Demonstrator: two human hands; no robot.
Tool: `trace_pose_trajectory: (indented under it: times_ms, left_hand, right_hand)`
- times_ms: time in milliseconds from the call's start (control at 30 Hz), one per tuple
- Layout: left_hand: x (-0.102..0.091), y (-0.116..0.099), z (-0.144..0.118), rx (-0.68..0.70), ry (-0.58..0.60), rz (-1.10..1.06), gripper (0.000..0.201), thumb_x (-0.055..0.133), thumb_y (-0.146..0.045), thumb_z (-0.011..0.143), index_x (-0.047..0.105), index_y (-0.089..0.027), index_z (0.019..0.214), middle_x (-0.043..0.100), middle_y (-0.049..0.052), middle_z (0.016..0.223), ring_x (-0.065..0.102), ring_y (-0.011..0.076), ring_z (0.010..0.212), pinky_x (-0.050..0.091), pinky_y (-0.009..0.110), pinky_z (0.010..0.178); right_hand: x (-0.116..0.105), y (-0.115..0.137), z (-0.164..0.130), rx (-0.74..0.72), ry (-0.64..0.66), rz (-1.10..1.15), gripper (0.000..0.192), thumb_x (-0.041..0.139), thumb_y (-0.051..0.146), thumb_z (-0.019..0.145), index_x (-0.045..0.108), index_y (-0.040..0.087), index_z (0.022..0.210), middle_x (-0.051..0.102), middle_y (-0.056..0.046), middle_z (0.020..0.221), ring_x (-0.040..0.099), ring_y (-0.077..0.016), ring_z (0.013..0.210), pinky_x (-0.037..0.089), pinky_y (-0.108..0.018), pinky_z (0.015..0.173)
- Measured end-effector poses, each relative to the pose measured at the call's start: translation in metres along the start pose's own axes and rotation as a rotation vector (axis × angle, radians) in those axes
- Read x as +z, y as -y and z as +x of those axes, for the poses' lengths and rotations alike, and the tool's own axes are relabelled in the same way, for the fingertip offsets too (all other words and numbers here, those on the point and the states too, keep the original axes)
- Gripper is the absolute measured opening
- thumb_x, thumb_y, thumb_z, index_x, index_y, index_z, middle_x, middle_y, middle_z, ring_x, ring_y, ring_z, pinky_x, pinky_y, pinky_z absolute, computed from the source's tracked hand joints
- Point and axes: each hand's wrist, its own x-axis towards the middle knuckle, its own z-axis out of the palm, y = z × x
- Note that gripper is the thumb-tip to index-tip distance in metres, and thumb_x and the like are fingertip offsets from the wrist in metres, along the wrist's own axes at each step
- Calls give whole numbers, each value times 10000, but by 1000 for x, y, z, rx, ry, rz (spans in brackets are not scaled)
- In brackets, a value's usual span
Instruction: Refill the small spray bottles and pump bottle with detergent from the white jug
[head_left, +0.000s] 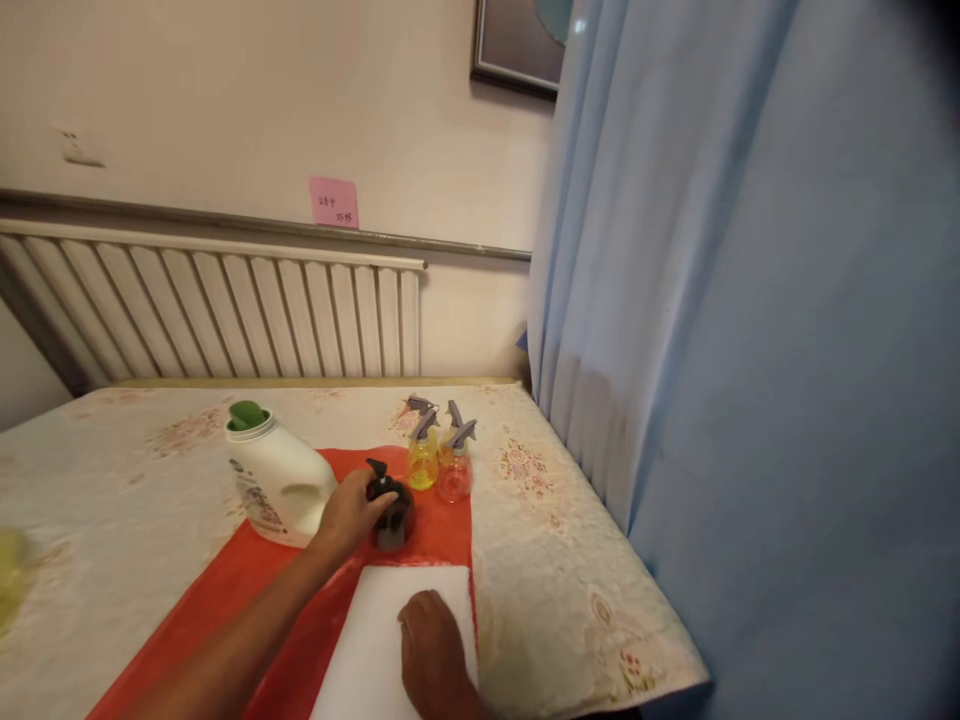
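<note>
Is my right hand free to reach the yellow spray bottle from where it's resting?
Probably yes: the right hand lies flat on the white board, holding nothing, and the red cloth up to the yellow spray bottle looks unobstructed.

Left arm extends from the near left edge diagonally toward the far right, forearm bare, wrist straight. Left hand is curled, fingers wrapped forward in a grasp. Right hand lies near, palm down, fingers loosely bent and flat, only wrist visible behind it.
</note>
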Motion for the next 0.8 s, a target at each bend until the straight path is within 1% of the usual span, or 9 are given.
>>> trace_pose_trajectory:
  times_ms: [133, 233, 333, 433, 567, 667, 733, 800]
  left_hand:
    - [30, -15, 28, -22, 25, -6, 187, 662, -348, 840, 617, -173, 890, 677, 71, 906, 638, 223, 836, 409, 285, 685]
    - [50, -22, 43, -39, 48, -20, 193, 673, -339, 843, 629, -171, 927, 691, 79, 939, 646, 227, 870, 405, 280, 684]
    - [65, -25, 52, -58, 67, -36, 210, 676, -344, 840, 633, -173, 955, 697, 87, 971, 650, 233, 892, 397, 277, 673]
    - [75, -25, 54, -61, 89, -60, 223, 669, -358, 839, 636, -170, 954, 698, 95, 964, 653, 241, 891, 386, 281, 659]
    - [82, -24, 50, -36, 115, -105, 224, 672, -348, 831, 638, -165, 954, 699, 103, 963, 654, 242, 880, 396, 287, 667]
    - [81, -17, 44, -4, 127, -138, 238, 699, -306, 796, 641, -166, 980, 697, 81, 926, 651, 231, 849, 417, 287, 688]
    - [75, -6, 34, 13, 129, -153, 271, 690, -270, 784, 641, -161, 1028, 695, 70, 932, 648, 222, 852, 438, 288, 725]
    - [63, 12, 18, 20, 126, -160, 284, 639, -256, 807, 636, -157, 1073, 694, 71, 968, 644, 215, 876, 456, 291, 780]
  right_hand:
    - [-6, 4, 1, 25, 19, 41, 220, 416, 62, 905, 572, 216, 882, 612, -47, 824, 580, -224, 772, 480, -358, 719]
    - [-9, 6, 2, 25, 27, 54, 235, 395, 57, 915, 573, 209, 906, 615, -51, 838, 580, -225, 782, 477, -365, 727]
    - [-10, 7, 5, 40, 61, 51, 230, 411, 39, 882, 562, 211, 865, 615, -47, 821, 577, -225, 761, 462, -361, 693]
    - [-10, 6, 7, 51, 83, 53, 224, 431, 29, 852, 553, 216, 834, 616, -48, 811, 580, -229, 752, 451, -356, 664]
    - [-12, 7, 8, 49, 113, 46, 229, 442, 25, 850, 565, 218, 846, 621, -50, 817, 592, -235, 759, 469, -371, 681]
    - [-13, 7, 8, 44, 101, 39, 252, 429, 14, 854, 576, 218, 862, 627, -55, 825, 600, -236, 769, 481, -370, 680]
    - [-12, 7, 7, 31, 79, 29, 267, 416, 7, 858, 580, 217, 859, 626, -55, 810, 594, -232, 754, 483, -366, 670]
    - [-10, 5, 7, 8, 54, 18, 271, 410, 8, 860, 580, 218, 837, 618, -52, 778, 581, -229, 729, 481, -364, 661]
